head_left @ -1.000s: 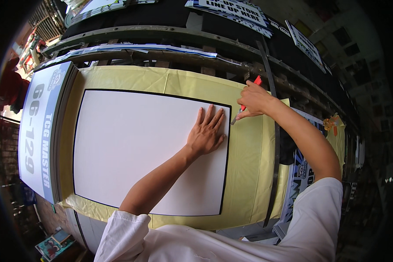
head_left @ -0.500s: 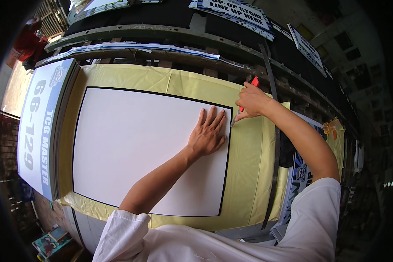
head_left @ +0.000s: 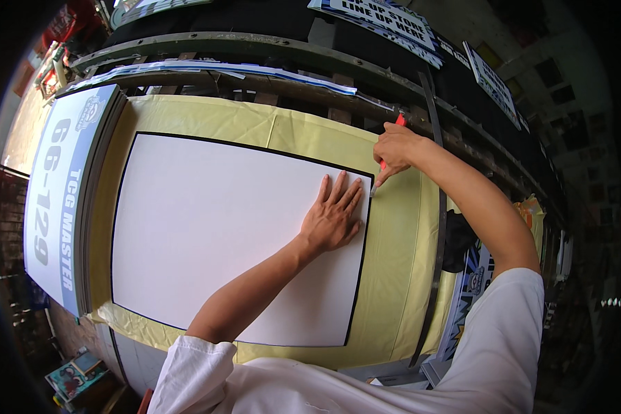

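Yellow-covered surface (head_left: 401, 269): carries white board (head_left: 200, 221), dark-edged, lying flat. Printed board stack (head_left: 58, 186) at the left end. Left hand (head_left: 330, 219): grip wide open, pressed flat on the white board near its right edge, nothing held. Right hand (head_left: 395, 150): grip closed around red-handled cutter (head_left: 383, 165); blade (head_left: 373, 192) at that edge, near the upper corner, contact unclear.

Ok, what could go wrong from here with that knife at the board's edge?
A slip of the red utility knife held in the right hand could cut the left hand, which lies close by on the white board. The knife might also score the yellow sheet beneath.
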`<state>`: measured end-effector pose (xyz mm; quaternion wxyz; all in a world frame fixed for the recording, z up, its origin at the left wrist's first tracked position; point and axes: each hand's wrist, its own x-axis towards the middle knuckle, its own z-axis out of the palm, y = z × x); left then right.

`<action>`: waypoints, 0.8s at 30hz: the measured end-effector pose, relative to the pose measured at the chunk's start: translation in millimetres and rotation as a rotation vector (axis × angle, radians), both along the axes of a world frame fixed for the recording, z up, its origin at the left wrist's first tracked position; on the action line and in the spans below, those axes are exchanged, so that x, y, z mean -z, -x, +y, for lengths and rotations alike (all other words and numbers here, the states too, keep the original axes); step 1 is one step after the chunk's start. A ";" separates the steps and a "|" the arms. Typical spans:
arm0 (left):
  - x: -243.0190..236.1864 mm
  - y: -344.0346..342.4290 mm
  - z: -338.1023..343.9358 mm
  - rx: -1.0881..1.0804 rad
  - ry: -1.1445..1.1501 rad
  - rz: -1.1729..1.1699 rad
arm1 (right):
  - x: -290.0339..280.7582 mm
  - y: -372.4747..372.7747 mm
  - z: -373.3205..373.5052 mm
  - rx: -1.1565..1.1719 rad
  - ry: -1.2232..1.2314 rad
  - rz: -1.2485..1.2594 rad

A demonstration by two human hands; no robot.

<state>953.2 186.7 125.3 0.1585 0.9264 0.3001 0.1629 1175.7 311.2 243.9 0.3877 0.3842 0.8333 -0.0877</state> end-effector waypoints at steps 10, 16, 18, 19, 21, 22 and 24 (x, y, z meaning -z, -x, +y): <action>-3.2 0.2 0.3 -0.001 0.028 -0.017 | -3.8 -6.0 31.3 0.009 0.013 -0.078; -3.0 2.8 -0.2 -0.004 0.033 -0.054 | -1.5 1.1 45.0 0.007 0.068 -0.079; -3.0 2.7 0.7 -0.004 0.030 -0.047 | -0.2 4.7 48.8 0.009 0.093 -0.113; -3.2 2.8 0.6 -0.004 0.035 -0.051 | 0.2 6.0 50.0 0.011 0.105 -0.130; -2.6 3.0 0.9 -0.002 0.041 -0.057 | 3.1 1.9 51.4 0.019 0.103 -0.105; -2.5 2.8 0.9 -0.004 0.040 -0.061 | 4.2 -0.3 52.3 0.024 0.101 -0.092; -2.2 2.5 0.7 -0.008 0.039 -0.067 | 0.4 -0.9 56.6 0.027 0.080 -0.098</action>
